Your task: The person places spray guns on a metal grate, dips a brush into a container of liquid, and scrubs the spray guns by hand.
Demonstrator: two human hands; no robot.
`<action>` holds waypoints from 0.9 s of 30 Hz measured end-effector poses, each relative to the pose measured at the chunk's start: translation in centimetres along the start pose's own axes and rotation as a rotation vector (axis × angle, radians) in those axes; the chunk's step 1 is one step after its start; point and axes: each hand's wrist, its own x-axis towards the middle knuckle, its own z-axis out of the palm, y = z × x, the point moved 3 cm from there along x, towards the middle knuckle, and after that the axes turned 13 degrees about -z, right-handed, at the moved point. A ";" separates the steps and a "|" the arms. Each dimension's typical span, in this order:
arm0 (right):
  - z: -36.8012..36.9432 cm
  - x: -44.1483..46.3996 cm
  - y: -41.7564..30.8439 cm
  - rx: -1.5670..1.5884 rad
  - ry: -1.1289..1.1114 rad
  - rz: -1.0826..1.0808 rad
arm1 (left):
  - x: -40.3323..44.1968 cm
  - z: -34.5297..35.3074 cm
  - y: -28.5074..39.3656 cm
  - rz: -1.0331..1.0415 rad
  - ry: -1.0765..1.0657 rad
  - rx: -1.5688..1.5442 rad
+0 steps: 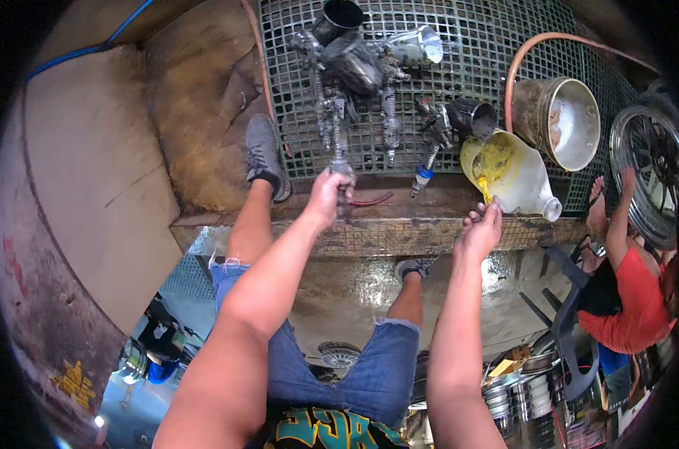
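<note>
My left hand (330, 196) is closed around the lower end of a grimy metal spray gun (338, 135), with a short red hose (373, 200) sticking out beside the fist. My right hand (479, 230) pinches a thin yellow handle (484, 187), which reaches into a cut-open plastic jug (523, 176) with yellowish residue inside. The handle's far end is not clear. Between the hands, another spray gun (437, 135) with a dark cup and blue fitting lies on the green grating. More dark cups (354, 63) and a metal gun part (389, 112) lie beyond my left hand.
Green grating (474, 37) covers the raised work surface, whose tiled edge (422, 233) runs in front of me. A dirty bucket (530, 112) with whitish contents, an orange hose (515, 67) and a wheel rim (642, 165) are at right. A person in red (631, 307) sits near a chair (567, 329).
</note>
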 end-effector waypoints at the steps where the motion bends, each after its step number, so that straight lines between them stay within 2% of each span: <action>1: -0.2 -0.3 0.3 -0.003 -0.006 0.004 | -0.1 -1.4 0.3 -0.050 0.127 0.040; 3: -0.7 -0.1 0.8 0.178 0.100 0.064 | 0.1 -2.6 0.6 -0.047 0.168 0.037; 6: -2.1 -0.5 1.0 0.332 0.139 0.060 | 0.9 -4.1 0.2 -0.003 0.295 0.170; 8: -3.2 -0.7 1.1 0.519 0.175 0.061 | 1.4 -5.3 -0.1 0.151 0.369 0.572; 9: -3.7 -0.9 0.8 0.511 0.170 0.066 | 0.9 -5.4 -0.1 0.144 0.375 0.566; 11: -4.3 -1.8 0.6 0.597 0.177 0.105 | -1.5 -5.3 1.2 0.095 0.449 1.003; 12: -4.3 -2.1 0.4 0.602 0.161 0.122 | -3.4 -4.5 2.6 -0.057 0.384 1.129; 13: -4.2 -2.5 0.3 0.604 0.155 0.136 | -2.8 -6.5 0.1 0.068 0.534 1.434; 15: -4.6 -2.6 -0.6 0.565 0.137 0.121 | -4.5 -8.7 -1.7 -0.263 0.210 1.716; 17: -4.6 -2.7 -1.4 0.561 0.145 0.129 | -8.0 -8.8 -1.6 -0.622 -0.183 2.154; 18: -4.5 -2.7 -1.7 0.562 0.126 0.125 | -7.6 -11.9 -2.9 -0.705 -0.311 2.364; 20: -4.5 -2.5 -1.7 0.575 0.112 0.125 | -2.5 -20.6 -7.2 -0.783 -0.549 2.591; 22: -4.7 -2.2 -1.5 0.593 0.120 0.142 | -2.7 -21.9 -3.1 -0.257 -0.099 2.634; 23: -5.2 -2.2 -1.6 0.602 0.124 0.157 | -6.3 -19.1 2.7 0.241 0.420 2.477; 24: -5.2 -2.3 -2.1 0.601 0.110 0.145 | -6.6 -18.3 3.6 0.250 0.417 2.472; 25: -5.1 -2.4 -2.6 0.598 0.108 0.138 | -6.8 -17.6 5.0 0.434 0.771 2.346; 27: -4.8 -2.6 -3.3 0.598 0.099 0.141 | -9.1 -12.6 8.0 0.173 0.828 2.055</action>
